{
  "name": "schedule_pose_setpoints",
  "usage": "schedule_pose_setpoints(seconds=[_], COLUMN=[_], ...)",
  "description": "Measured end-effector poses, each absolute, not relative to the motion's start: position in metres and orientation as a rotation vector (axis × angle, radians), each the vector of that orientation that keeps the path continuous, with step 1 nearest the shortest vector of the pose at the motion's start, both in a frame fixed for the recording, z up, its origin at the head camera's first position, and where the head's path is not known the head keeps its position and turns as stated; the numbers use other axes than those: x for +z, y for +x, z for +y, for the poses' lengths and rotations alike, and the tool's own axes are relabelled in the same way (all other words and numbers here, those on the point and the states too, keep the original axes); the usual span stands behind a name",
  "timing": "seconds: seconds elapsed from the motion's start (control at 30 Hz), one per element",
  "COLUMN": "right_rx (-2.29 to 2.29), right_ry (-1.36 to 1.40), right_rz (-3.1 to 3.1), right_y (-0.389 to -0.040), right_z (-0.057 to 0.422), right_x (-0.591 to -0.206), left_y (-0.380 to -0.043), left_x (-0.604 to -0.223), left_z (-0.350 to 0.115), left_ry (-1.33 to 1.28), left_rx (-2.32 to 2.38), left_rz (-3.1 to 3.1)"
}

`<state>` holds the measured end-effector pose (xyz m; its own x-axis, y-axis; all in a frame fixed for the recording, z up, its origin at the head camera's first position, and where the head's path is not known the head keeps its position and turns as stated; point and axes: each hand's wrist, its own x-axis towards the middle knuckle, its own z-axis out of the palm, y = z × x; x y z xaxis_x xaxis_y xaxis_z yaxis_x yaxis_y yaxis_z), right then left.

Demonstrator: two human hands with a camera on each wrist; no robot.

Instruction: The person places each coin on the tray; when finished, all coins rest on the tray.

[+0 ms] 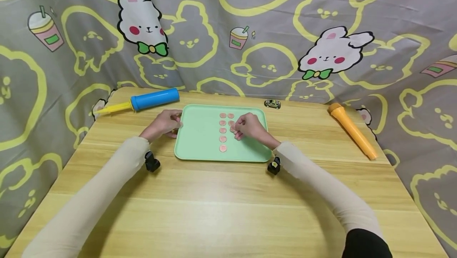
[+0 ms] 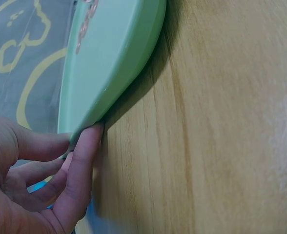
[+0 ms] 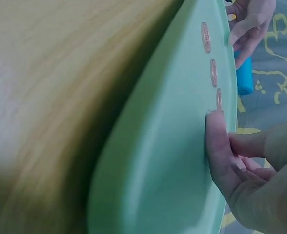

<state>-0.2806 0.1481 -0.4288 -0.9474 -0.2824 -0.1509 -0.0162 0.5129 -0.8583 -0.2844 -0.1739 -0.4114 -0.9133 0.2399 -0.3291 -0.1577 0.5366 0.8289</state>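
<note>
A light green tray (image 1: 200, 139) lies on the wooden table, bearing several copper-coloured coins (image 1: 223, 139). Five-high, they form a left column, with a shorter second column beside its far end. My left hand (image 1: 164, 124) grips the tray's left edge; thumb and fingers (image 2: 85, 146) pinch the rim in the left wrist view. Over the tray's right half, my right hand (image 1: 250, 126) pinches a coin (image 1: 232, 129) at its fingertips, low by the second column. In the right wrist view the fingers (image 3: 219, 141) hide most of that coin.
A blue and yellow hand pump (image 1: 155, 98) lies at the back left. Behind the tray stands a small toy car (image 1: 272, 104). An orange microphone-shaped toy (image 1: 353, 131) lies to the right. A patterned grey curtain (image 1: 214, 32) borders the table (image 1: 214, 206).
</note>
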Motion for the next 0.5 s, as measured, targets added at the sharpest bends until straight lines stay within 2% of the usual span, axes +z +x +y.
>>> schedule_pose_setpoints(seconds=[0.5], right_rx=[-1.148], right_ry=[-0.212], right_rz=[2.6], right_y=[-0.2796], right_z=[0.1484], right_x=[-0.4292], left_y=[-0.2832], left_x=[-0.4115], left_z=[-0.1764], left_ry=[0.105], left_rx=[1.364], left_rz=[2.348])
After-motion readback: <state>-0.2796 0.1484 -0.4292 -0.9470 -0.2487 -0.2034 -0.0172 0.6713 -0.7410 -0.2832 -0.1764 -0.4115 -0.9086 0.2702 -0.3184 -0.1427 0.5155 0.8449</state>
